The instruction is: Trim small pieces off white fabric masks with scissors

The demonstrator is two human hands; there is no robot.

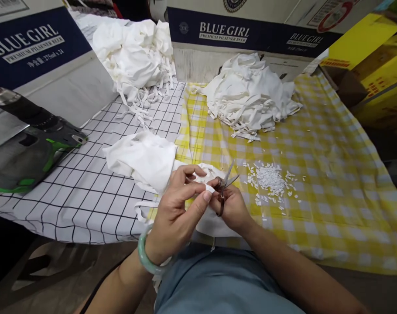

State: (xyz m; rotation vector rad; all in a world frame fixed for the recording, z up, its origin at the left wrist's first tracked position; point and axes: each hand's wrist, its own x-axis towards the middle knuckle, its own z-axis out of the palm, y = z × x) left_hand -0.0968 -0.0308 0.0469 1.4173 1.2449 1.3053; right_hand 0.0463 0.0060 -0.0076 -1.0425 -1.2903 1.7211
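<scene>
My left hand (180, 209), with a green bangle (142, 253) at the wrist, pinches the end of a white fabric strap (210, 189) between thumb and forefinger. Close beside it, my right hand (233, 205) is closed on a pair of small scissors (222, 192), whose blades stand apart and point up and away. Fingertips of both hands meet near the strap. A white cloth piece (146, 159) lies to the left of my hands, and more white cloth spreads beneath them. To the right sits a heap of tiny white snippets (272, 179).
Two piles of white cloth pieces with straps, a right pile (247, 91) and a left pile (133, 56), lie at the back. Behind stand Blue Girl cartons (198, 56). A grey-green power tool (35, 144) rests at left. Yellow checked cloth (332, 174) covers the table's right side.
</scene>
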